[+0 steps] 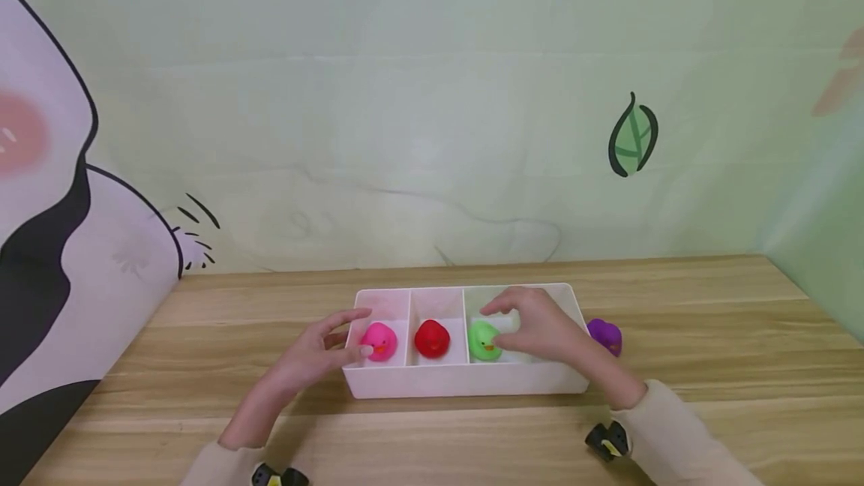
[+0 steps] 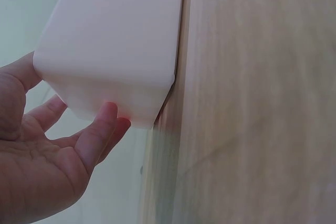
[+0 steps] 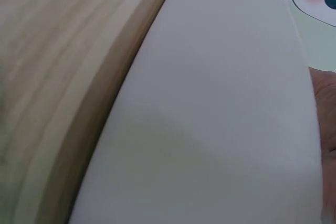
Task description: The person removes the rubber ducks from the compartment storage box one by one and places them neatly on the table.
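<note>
- The left hand (image 1: 313,351) gripped the left end of the long white three-compartment box (image 1: 466,382), fingers bent against its end wall.
- The right hand (image 1: 543,327), thumb and fingers parted, held nothing above the right compartment; its thumb overlapped the light-green toy duck (image 1: 482,339) there, contact unclear.
- The bright-pink toy duck (image 1: 380,340) sat in the left compartment, the red toy duck (image 1: 432,340) in the middle.
- The purple toy duck (image 1: 606,337) rested on the wood-grain table (image 1: 432,441) just beyond the box's right end.

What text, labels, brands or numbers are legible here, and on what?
Readable text: none.
Left wrist unit and right wrist unit: yellow patches, too small to tell whether they carry text.
White box: no lettering visible.
Pink duck, red duck, green duck, purple duck: none visible.
Backdrop: drawings, no writing visible.
</note>
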Available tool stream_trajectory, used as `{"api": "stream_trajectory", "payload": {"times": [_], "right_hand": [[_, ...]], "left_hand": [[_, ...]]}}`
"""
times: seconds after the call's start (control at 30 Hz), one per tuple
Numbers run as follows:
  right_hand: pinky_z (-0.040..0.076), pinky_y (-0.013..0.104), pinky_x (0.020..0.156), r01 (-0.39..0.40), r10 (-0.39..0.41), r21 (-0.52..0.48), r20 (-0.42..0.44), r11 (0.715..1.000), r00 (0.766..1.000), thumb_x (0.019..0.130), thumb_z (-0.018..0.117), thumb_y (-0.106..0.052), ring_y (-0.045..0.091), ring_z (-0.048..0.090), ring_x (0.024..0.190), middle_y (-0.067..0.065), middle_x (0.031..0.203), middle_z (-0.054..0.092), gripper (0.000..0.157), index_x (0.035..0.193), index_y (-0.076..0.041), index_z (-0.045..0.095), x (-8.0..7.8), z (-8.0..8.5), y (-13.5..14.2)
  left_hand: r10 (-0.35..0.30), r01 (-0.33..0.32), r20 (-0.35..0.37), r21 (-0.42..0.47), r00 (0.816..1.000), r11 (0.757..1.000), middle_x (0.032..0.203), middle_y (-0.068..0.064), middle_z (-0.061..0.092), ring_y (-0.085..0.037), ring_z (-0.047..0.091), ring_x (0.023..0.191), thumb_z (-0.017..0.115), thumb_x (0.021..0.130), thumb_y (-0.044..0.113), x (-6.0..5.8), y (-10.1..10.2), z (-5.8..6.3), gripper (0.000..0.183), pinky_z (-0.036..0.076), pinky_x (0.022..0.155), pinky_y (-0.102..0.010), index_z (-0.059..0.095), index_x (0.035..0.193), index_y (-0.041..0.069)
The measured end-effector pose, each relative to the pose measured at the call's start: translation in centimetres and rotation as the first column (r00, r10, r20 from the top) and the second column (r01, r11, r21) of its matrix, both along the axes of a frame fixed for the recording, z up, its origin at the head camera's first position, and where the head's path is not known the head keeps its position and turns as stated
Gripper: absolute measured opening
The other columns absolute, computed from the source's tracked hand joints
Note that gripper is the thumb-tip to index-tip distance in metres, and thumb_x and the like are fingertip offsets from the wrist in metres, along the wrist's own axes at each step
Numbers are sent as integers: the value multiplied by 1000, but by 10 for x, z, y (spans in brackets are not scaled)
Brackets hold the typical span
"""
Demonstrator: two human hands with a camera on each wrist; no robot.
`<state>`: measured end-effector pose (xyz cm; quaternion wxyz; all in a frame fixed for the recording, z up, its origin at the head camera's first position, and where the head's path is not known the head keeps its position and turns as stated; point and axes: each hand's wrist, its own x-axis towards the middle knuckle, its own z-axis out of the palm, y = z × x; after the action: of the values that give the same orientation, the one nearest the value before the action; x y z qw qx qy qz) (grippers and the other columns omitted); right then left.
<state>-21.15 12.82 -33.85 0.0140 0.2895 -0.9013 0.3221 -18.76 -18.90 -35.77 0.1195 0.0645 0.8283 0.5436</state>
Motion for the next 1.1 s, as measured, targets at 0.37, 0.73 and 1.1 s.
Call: {"api": "stream_trajectory", "payload": {"times": [0.37,0.73,1.1], "right_hand": [[47,31,72,-3,5,103,-26,995,1000,65,78,-9,24,59,82,6,89,67,30,93,-1,70,-2,-2,-8],[45,33,75,-45,58,167,-73,985,996,61,77,-4,20,61,81,0,82,70,29,89,-4,73,-5,-4,-11],[44,23,65,-29,36,109,-64,994,997,61,77,-3,13,57,72,-1,77,67,27,87,-3,72,-6,-7,-11]], "left_hand": [[9,-9,-5,-4,1000,1000,141,-17,33,-46,35,124,68,81,18,1,0,0,56,41,93,-51,47,133,13],[7,-7,0,9,1000,1000,141,-18,33,-47,35,123,69,80,18,0,0,-1,57,42,93,-50,47,132,12],[16,-16,6,-11,1000,1000,142,-17,32,-48,34,124,69,80,18,-2,1,-1,57,42,92,-52,47,133,13]]}}
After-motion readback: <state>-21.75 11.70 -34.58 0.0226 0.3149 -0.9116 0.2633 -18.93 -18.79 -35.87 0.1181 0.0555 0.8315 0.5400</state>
